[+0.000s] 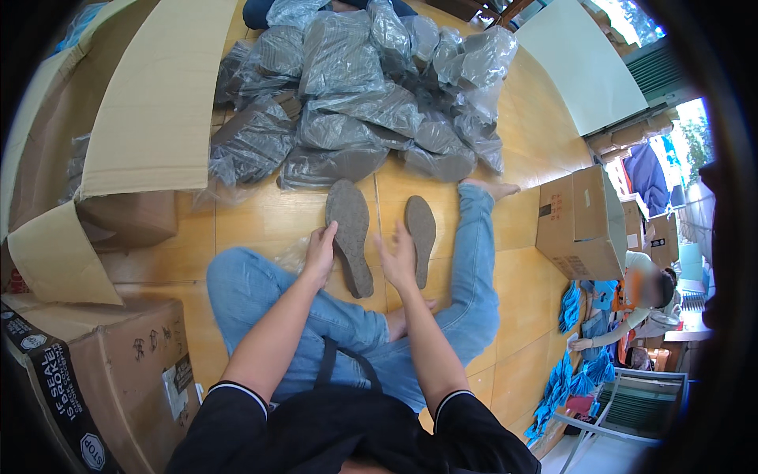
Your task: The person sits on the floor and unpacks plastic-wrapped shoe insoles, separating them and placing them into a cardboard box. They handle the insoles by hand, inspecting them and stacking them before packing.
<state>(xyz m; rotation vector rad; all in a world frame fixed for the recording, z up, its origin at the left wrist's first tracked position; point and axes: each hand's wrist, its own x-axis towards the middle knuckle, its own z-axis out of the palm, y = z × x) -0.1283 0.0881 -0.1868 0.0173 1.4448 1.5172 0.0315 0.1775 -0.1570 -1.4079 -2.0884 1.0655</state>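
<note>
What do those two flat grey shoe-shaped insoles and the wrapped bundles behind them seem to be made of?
The two grey insoles look like matte, fuzzy felt, perhaps wool: speckled, no shine. The bundle wrappers look like thin clear plastic film: glossy, crinkled, see-through.

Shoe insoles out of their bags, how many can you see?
2. The left insole lies on the wooden floor, touched by the left hand. The right insole lies beside the right hand. More may be hidden inside the plastic bags.
</note>
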